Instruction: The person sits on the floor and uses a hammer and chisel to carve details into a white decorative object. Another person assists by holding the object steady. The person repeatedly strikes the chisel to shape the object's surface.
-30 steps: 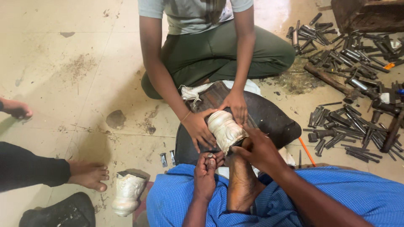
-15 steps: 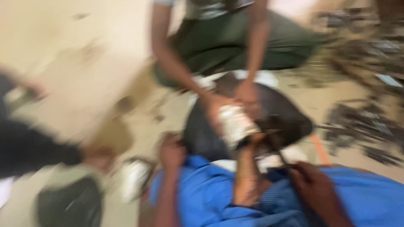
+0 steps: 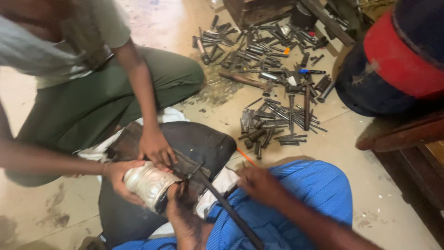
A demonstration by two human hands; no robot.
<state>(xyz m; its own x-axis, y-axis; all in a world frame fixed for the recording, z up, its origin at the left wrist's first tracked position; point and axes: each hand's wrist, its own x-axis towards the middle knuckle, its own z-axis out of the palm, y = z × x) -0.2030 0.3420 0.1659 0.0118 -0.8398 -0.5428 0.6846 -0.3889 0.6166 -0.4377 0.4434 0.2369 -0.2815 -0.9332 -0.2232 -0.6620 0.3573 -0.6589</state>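
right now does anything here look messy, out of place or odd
Yes. Dozens of dark metal punches lie strewn loose across the floor rather than sorted, a hammer among them. A dark stain marks the floor beside them. The embossed silver vessel looks intact.

No packages, labels, signs or screens are visible. The view holds only bare workshop floor, loose metal tools, a worked silver vessel and people's hands; nothing carries legible markings or displays.
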